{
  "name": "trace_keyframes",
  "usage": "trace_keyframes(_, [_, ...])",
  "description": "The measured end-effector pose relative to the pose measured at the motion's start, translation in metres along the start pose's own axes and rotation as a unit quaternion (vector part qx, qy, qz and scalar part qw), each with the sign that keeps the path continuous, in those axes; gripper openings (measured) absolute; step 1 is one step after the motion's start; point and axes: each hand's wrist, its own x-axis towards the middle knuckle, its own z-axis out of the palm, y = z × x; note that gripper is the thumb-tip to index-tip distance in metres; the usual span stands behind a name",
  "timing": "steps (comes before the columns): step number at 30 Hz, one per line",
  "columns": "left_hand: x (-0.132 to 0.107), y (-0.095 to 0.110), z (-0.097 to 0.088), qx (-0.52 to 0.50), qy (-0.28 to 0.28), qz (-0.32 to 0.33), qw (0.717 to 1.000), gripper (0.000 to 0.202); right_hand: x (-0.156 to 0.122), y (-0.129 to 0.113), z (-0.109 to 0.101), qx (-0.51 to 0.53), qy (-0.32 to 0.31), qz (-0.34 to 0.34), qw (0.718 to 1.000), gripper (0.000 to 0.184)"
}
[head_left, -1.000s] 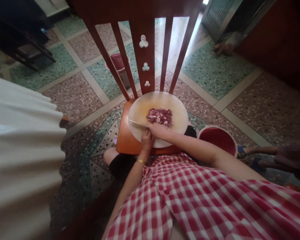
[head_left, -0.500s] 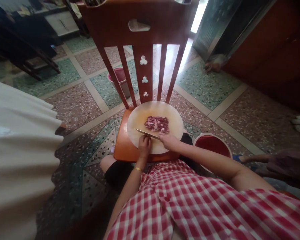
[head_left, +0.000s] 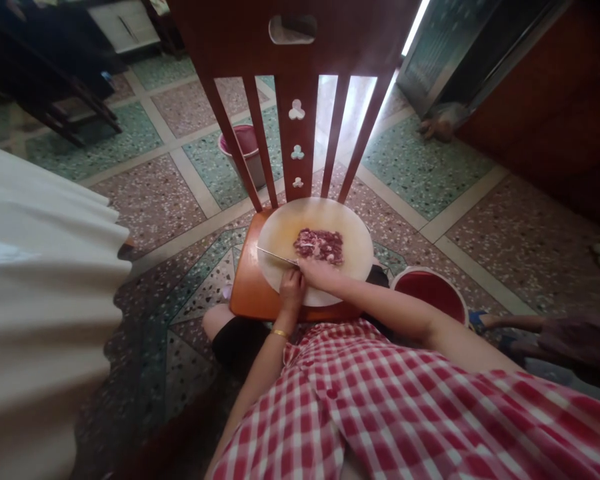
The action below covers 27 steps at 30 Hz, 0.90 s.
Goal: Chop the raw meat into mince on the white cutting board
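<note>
A round whitish cutting board (head_left: 356,230) rests on the seat of a wooden chair (head_left: 246,280). Dark red chopped meat (head_left: 321,247) lies in a patch at the middle of the board. My right hand (head_left: 316,272) grips a knife (head_left: 276,255) by its handle, just below the meat. The blade points left over the board and is seen nearly edge-on. Beside the knife handle, at the board's near edge, my left hand (head_left: 292,285) has its fingers curled together. Anything inside those fingers is hidden.
The chair back (head_left: 300,60) rises behind the board. A red-lined bucket (head_left: 430,293) stands at right, and another bucket (head_left: 247,143) is behind the chair. A pale cloth (head_left: 45,300) hangs at left. Part of another person's leg (head_left: 515,323) shows at far right.
My right hand has moved left with the knife, so the blade reaches the board's left edge. My left hand stays at the near edge. The whole view has shifted slightly.
</note>
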Motion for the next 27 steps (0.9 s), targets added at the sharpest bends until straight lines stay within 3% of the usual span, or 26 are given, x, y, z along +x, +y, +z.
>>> trace_keyframes(3, [0.002, 0.002, 0.000, -0.004, -0.002, -0.004, 1.000, 0.015, -0.025, 0.022, 0.007, -0.003, 0.003, 0.011, 1.000, 0.043])
trace_keyframes(6, [0.004, 0.005, -0.003, -0.026, -0.003, 0.002, 1.000, 0.016, -0.046, 0.047, 0.007, -0.016, -0.029, 0.066, 0.997, 0.044])
trace_keyframes(9, [0.004, 0.007, -0.009, -0.042, 0.007, 0.006, 0.999, 0.017, -0.053, 0.055, 0.000, -0.024, -0.021, 0.088, 0.996, 0.044])
trace_keyframes(14, [0.002, 0.004, -0.016, -0.043, 0.010, 0.021, 0.999, 0.016, -0.056, 0.037, -0.001, -0.004, -0.036, 0.060, 0.998, 0.045])
trace_keyframes(19, [0.002, 0.000, -0.011, -0.031, -0.017, 0.029, 0.999, 0.016, -0.057, 0.029, 0.010, -0.011, -0.033, 0.054, 0.998, 0.048])
trace_keyframes(27, [-0.002, -0.004, -0.007, 0.002, -0.023, 0.018, 1.000, 0.015, 0.002, -0.008, -0.005, -0.001, -0.029, 0.019, 0.999, 0.031])
